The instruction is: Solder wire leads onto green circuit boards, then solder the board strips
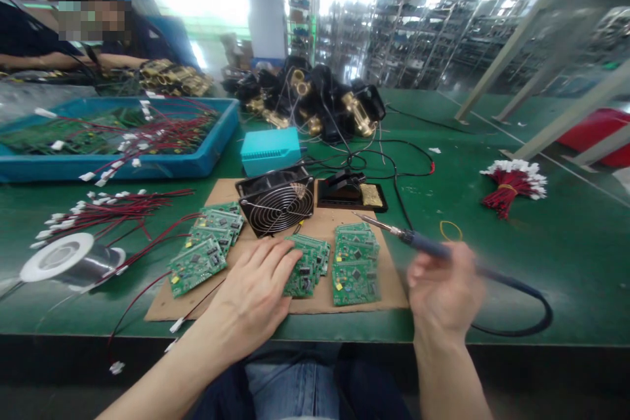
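My right hand (445, 285) grips a soldering iron (428, 244) by its dark handle, the metal tip pointing left above the cardboard. My left hand (258, 282) lies palm down, fingers stretched out, against the left side of the middle stack of green circuit boards (308, 269); part of that stack is hidden under it. Right of it stands another overlapping row of circuit boards (355, 282). A third group of circuit boards (199, 266), with red and black wires, fans out to the left. All rest on a cardboard sheet (325, 305).
A black fan (278, 203) and a soldering stand with sponge (371, 195) are behind the boards. Left are a solder spool (63, 259), loose wire leads (108, 210) and a blue tray (221, 138). Bundled leads (509, 187) lie right. Another person sits back left.
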Action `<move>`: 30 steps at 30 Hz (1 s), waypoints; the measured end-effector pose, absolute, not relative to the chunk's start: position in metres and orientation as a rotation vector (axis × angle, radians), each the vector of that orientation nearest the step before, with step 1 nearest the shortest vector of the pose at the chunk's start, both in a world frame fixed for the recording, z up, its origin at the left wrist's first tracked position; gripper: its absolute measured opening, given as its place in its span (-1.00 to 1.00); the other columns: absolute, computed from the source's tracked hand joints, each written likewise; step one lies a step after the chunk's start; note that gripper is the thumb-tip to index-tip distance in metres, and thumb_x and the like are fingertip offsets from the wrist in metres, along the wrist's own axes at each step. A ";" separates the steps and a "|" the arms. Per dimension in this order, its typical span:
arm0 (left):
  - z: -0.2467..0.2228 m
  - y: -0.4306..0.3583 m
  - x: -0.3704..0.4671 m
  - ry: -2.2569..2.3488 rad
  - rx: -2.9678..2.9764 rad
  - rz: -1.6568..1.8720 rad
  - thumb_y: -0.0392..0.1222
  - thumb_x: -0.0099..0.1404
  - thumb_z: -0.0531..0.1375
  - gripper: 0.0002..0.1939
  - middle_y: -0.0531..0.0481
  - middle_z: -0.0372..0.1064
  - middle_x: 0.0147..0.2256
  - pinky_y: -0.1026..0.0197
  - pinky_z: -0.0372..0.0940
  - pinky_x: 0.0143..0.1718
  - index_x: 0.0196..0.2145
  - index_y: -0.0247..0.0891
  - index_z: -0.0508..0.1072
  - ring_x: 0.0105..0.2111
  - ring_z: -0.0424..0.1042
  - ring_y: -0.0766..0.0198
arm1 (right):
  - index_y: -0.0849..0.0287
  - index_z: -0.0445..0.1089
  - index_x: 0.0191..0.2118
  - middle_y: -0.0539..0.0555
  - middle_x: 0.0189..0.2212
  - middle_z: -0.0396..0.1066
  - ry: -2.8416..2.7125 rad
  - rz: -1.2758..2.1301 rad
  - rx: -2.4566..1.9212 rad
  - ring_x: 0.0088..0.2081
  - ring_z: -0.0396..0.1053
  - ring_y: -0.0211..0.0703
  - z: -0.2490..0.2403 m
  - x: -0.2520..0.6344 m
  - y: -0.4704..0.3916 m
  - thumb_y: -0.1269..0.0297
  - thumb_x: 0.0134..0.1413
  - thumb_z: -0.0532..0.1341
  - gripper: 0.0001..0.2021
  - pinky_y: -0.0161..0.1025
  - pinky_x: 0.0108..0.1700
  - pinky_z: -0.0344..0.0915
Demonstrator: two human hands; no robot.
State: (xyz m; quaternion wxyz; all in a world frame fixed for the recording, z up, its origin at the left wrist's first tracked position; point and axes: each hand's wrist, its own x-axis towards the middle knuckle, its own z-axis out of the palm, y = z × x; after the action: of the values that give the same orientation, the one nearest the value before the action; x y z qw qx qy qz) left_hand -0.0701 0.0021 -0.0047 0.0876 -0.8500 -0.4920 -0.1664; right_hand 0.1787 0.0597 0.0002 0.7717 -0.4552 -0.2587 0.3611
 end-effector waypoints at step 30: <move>0.015 -0.015 -0.189 -1.904 -2.318 -0.522 -0.22 0.12 0.14 -0.64 -0.09 0.42 -0.19 -0.08 0.41 -0.16 -0.08 -0.16 0.33 -0.16 0.43 -0.05 | 0.13 0.24 -0.53 -0.13 -0.80 0.27 -0.573 0.758 -0.987 -0.81 0.18 -0.29 0.000 0.175 0.063 0.10 -0.16 0.35 -0.70 -0.44 -0.85 0.07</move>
State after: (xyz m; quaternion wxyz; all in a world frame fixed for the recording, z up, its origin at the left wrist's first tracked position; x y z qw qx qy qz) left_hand -0.1888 -0.0148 0.0149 0.0487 -0.7604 -0.6246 -0.1711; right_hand 0.1751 0.0633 0.0004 0.7743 -0.4559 -0.2648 0.3499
